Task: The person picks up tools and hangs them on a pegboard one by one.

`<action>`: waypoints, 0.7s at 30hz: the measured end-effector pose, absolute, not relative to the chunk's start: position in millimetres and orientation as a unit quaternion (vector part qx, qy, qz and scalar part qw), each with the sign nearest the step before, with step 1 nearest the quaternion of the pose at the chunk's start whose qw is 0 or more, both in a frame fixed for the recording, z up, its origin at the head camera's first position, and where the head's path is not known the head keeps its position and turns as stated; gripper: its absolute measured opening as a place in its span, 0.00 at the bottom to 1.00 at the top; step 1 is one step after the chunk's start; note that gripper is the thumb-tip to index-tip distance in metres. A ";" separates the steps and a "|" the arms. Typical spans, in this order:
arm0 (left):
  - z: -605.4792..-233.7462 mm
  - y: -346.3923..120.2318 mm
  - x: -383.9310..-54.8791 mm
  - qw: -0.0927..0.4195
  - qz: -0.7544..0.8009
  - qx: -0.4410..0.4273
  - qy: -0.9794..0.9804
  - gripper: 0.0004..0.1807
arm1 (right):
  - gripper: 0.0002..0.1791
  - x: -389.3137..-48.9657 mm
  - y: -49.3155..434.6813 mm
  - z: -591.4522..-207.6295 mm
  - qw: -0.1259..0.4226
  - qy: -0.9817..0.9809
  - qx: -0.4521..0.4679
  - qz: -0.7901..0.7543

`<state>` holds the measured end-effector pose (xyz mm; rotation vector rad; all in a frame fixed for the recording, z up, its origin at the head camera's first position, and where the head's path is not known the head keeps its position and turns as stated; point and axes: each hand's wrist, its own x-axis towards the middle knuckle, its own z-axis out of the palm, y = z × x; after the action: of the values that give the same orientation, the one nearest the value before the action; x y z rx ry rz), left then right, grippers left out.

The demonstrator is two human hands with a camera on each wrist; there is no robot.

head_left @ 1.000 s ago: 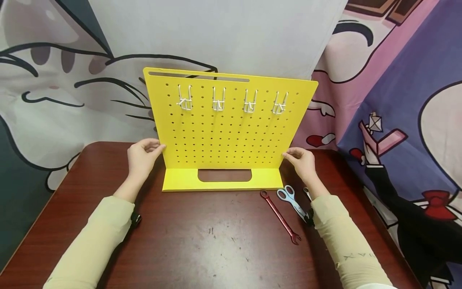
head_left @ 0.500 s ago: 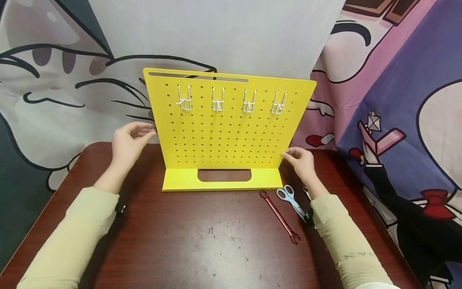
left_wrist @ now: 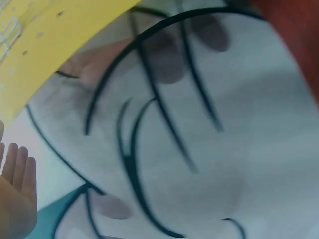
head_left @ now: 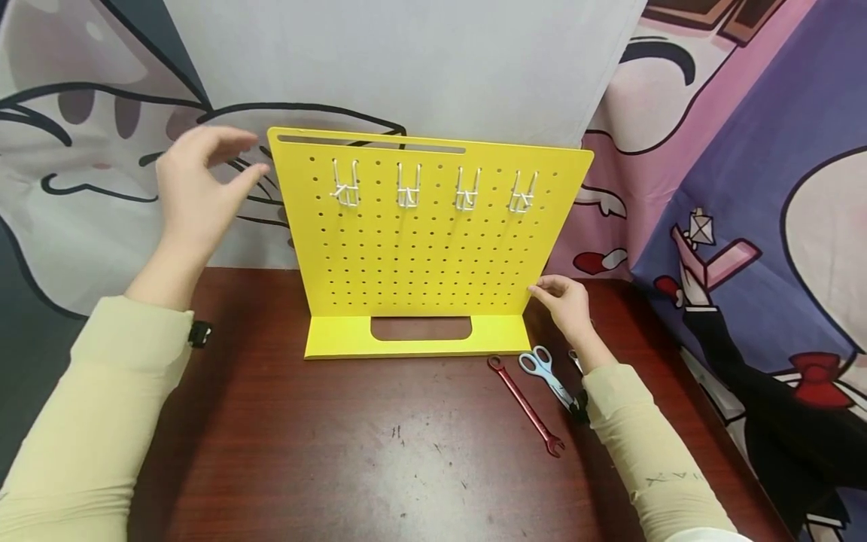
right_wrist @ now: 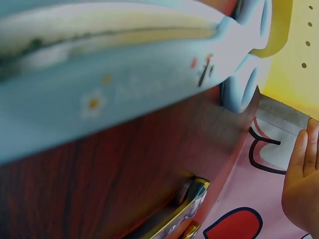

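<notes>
A yellow pegboard (head_left: 433, 260) stands upright on its flat base, leaning back a little. Four-cornered white wire hooks (head_left: 409, 188) hang in a row along its upper part. My left hand (head_left: 196, 177) is raised beside the board's upper left corner, thumb and fingers apart, holding nothing. In the left wrist view, the left hand's fingers (left_wrist: 22, 172) extend near the board's edge. Thumb and fingers of my right hand (head_left: 567, 305) pinch the board's lower right edge; part of this grip is hidden. Near the right wrist lie light-blue scissors (head_left: 547, 376) and a red wrench (head_left: 524, 406).
Another metal tool (head_left: 575, 361) shows partly beside the right wrist, mostly hidden. All of this stands on a dark red-brown table (head_left: 352, 444). Cartoon-printed cloth (head_left: 488, 68) hangs close behind the board and along the right side.
My left hand has let go of the board's lower left edge and risen up and leftward to near the top corner. The right hand and the pegboard have stayed in place.
</notes>
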<state>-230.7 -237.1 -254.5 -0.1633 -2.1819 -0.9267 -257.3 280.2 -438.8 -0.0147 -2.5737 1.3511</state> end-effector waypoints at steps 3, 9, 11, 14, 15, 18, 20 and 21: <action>-237.7 -227.2 -233.2 0.379 -0.342 -0.086 -0.856 0.18 | 0.14 -256.5 280.4 -438.7 0.115 -0.880 -0.007 0.460; -226.0 -209.5 -241.6 0.376 -0.290 -0.155 -0.866 0.18 | 0.13 -255.1 280.4 -439.4 0.115 -0.877 -0.008 0.467; -225.8 -204.8 -244.2 0.365 -0.279 -0.165 -0.873 0.18 | 0.13 -255.1 280.0 -439.5 0.115 -0.877 -0.008 0.467; -226.7 -198.9 -247.9 0.345 -0.273 -0.172 -0.882 0.18 | 0.13 -255.6 279.7 -440.0 0.113 -0.879 -0.009 0.464; -227.3 -197.3 -249.2 0.339 -0.271 -0.173 -0.884 0.19 | 0.13 -255.8 279.6 -440.1 0.114 -0.879 -0.010 0.463; -229.6 -193.7 -252.5 0.327 -0.266 -0.174 -0.890 0.20 | 0.13 -255.9 279.2 -440.1 0.114 -0.880 -0.014 0.461; -231.5 -192.1 -254.3 0.327 -0.265 -0.173 -0.891 0.20 | 0.13 -255.9 278.8 -439.6 0.115 -0.880 -0.015 0.461; -232.5 -191.4 -255.0 0.327 -0.266 -0.171 -0.891 0.20 | 0.13 -255.9 278.5 -439.3 0.115 -0.880 -0.015 0.461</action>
<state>-255.0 -191.4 -232.5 -0.4475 -2.3323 -0.6953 -255.9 278.5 -439.3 -0.0452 -2.5794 1.3497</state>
